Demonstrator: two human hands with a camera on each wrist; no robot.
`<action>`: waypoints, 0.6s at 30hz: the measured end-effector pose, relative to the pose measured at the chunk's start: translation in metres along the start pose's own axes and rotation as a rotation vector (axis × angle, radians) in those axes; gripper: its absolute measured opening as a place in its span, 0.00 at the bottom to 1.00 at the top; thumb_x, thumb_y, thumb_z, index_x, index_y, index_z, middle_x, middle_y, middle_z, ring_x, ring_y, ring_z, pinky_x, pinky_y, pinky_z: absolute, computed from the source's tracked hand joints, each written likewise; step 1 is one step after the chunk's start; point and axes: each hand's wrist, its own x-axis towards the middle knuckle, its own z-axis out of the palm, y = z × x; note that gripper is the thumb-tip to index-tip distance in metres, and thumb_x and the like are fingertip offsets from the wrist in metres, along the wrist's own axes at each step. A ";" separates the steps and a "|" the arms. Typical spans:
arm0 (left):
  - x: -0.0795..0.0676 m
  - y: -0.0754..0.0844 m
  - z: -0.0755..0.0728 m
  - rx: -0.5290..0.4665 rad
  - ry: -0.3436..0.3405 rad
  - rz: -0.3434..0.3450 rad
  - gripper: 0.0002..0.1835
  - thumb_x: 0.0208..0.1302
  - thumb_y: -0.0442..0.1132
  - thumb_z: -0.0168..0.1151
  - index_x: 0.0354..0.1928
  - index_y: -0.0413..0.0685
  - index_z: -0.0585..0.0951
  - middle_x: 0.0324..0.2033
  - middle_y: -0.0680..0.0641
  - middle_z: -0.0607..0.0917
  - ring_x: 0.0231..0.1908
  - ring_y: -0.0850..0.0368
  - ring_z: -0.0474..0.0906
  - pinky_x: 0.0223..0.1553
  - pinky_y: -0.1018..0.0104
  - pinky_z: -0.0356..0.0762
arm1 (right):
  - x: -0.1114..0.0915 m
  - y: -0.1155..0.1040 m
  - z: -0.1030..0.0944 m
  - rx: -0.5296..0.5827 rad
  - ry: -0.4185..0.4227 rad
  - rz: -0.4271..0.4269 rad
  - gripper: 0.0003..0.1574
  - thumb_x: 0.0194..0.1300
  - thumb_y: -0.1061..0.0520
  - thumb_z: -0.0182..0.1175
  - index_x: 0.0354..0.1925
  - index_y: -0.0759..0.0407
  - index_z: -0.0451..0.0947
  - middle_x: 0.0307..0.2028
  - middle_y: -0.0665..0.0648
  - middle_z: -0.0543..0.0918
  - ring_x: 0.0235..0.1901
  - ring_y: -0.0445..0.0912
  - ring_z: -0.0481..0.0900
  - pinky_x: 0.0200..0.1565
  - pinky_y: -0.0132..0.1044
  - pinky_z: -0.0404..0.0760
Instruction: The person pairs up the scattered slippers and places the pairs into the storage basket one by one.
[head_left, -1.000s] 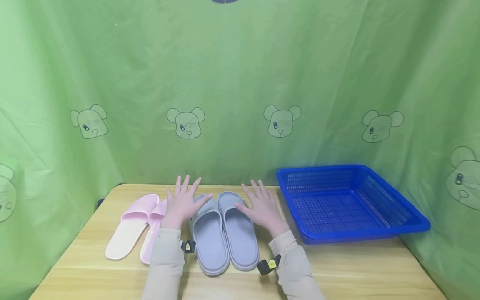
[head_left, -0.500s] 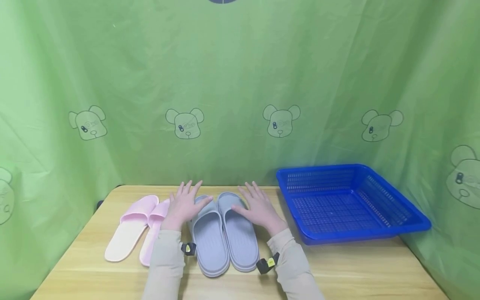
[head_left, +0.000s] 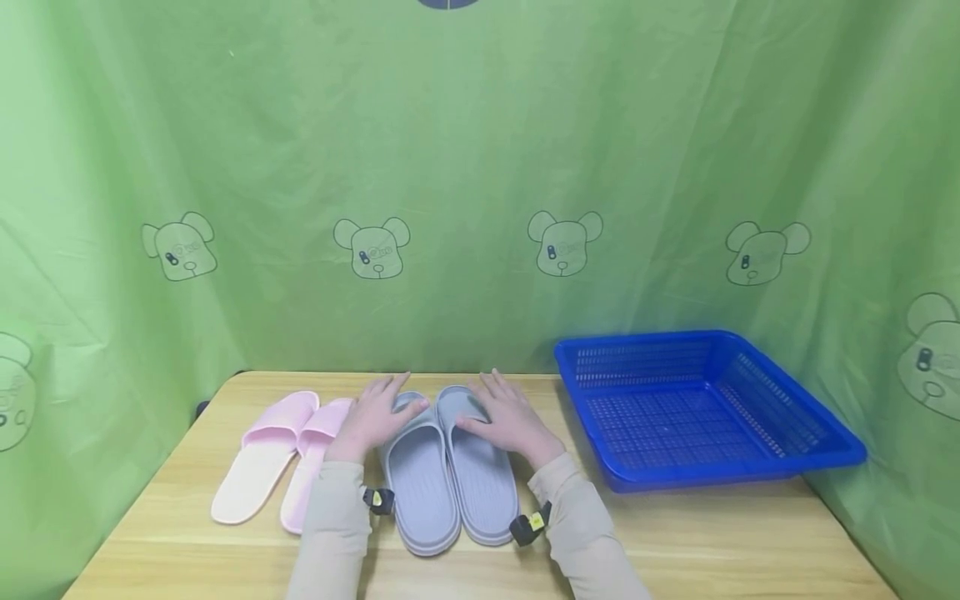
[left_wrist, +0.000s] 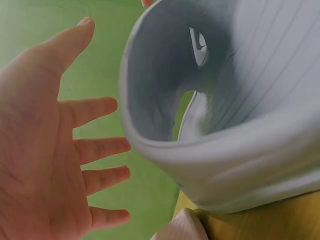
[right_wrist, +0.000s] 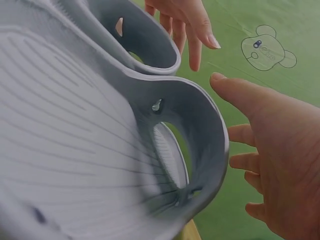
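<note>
Slippers (head_left: 425,492) in every view, basket (head_left: 667,425) head-view only

Make up a matching grey-blue pair: a left slipper (head_left: 423,492) and a right slipper (head_left: 483,483). Lie side by side, upright with soles down on the worktop (head_left: 720,542), pointing toes to the far side and heels to the near. Have broad closed straps with cut-outs, finely grooved footbeds and thick soles. Sit close together, partly hidden along the outer far edges.
</note>
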 end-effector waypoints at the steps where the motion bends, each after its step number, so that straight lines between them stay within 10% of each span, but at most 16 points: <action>1: 0.000 -0.001 0.001 -0.004 -0.001 0.002 0.43 0.63 0.72 0.48 0.75 0.58 0.58 0.73 0.39 0.60 0.73 0.34 0.52 0.69 0.28 0.50 | 0.001 0.000 0.001 0.000 -0.003 0.000 0.49 0.65 0.27 0.50 0.73 0.52 0.59 0.76 0.63 0.53 0.77 0.58 0.42 0.76 0.59 0.43; 18: 0.001 -0.009 0.008 -0.163 -0.089 0.025 0.46 0.56 0.68 0.61 0.72 0.51 0.65 0.70 0.41 0.68 0.70 0.40 0.63 0.71 0.41 0.60 | 0.003 0.002 0.012 0.075 -0.067 0.009 0.47 0.66 0.28 0.51 0.74 0.50 0.58 0.74 0.65 0.56 0.76 0.60 0.44 0.75 0.62 0.46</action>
